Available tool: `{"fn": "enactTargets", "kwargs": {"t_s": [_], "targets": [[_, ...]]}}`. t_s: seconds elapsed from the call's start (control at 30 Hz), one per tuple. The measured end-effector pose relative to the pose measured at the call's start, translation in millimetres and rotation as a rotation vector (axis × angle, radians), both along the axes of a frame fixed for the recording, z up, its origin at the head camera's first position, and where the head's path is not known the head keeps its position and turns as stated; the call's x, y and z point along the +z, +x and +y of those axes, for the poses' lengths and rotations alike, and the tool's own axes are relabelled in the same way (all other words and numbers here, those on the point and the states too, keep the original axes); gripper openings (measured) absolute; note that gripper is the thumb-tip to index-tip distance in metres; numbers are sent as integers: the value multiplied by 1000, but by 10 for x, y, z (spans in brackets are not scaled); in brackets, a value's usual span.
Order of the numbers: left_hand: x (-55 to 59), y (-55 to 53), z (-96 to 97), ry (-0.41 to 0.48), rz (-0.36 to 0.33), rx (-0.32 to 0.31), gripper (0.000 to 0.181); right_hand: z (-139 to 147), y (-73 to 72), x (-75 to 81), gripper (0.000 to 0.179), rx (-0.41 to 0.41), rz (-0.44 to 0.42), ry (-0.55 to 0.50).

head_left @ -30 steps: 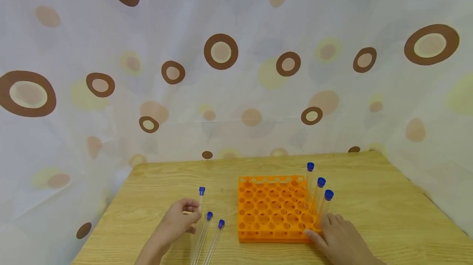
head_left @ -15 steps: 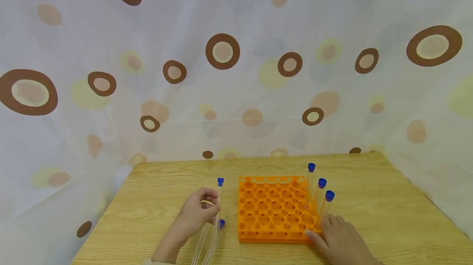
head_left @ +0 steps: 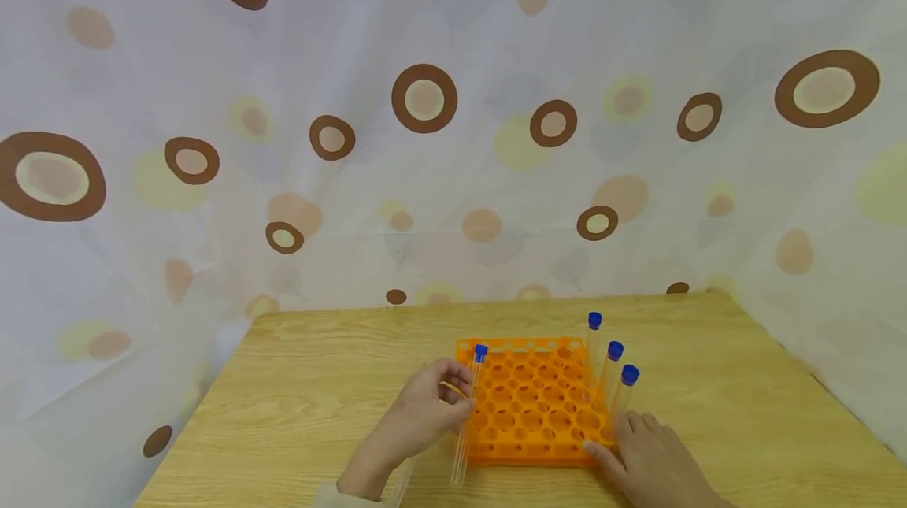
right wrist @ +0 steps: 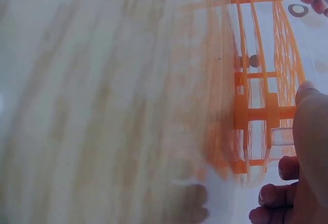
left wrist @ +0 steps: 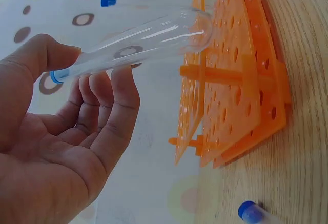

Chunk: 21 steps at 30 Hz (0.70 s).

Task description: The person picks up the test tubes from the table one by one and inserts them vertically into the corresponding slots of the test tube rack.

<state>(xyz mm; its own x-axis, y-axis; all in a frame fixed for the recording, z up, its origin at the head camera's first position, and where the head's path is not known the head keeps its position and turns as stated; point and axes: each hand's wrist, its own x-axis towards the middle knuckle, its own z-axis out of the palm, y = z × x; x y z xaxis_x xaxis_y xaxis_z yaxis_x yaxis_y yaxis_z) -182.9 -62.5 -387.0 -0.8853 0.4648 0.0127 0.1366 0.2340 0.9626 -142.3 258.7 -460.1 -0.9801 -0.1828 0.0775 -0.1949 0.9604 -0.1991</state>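
Note:
Between thumb and fingers my left hand [head_left: 434, 407] pinches a clear test tube [left wrist: 138, 42] near its blue cap [head_left: 481, 350]. The tube hangs slightly tilted at the left edge of an orange test tube rack [head_left: 527, 406]. In the left wrist view its rounded bottom overlaps the rack's top plate. My right hand [head_left: 655, 457] grips the rack's front right corner, with the thumb [right wrist: 307, 88] on its front and the other fingers along its right side. Several holes away, a row of three blue-capped tubes [head_left: 615, 358] stands in the rack's right side.
Another blue-capped tube [left wrist: 253, 212] lies on the wooden table [head_left: 319, 366], mostly hidden behind my left arm in the head view. A patterned curtain [head_left: 453, 177] closes off the back and sides of the table.
My left hand has lifted a tube from those lying on the table and carried it right, to the rack's left edge. The right hand and rack stay put.

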Motion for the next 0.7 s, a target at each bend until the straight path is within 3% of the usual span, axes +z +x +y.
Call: {"fn": "enactTargets", "kwargs": {"t_s": [0.37,0.7], "targets": [[84,0,403,8,48,-19,26,16,-9,4,51,-6,-20,-16],[150,-7,734,21,43,-46,27,3,-11,-12,50,-5,-7,-18]]}}
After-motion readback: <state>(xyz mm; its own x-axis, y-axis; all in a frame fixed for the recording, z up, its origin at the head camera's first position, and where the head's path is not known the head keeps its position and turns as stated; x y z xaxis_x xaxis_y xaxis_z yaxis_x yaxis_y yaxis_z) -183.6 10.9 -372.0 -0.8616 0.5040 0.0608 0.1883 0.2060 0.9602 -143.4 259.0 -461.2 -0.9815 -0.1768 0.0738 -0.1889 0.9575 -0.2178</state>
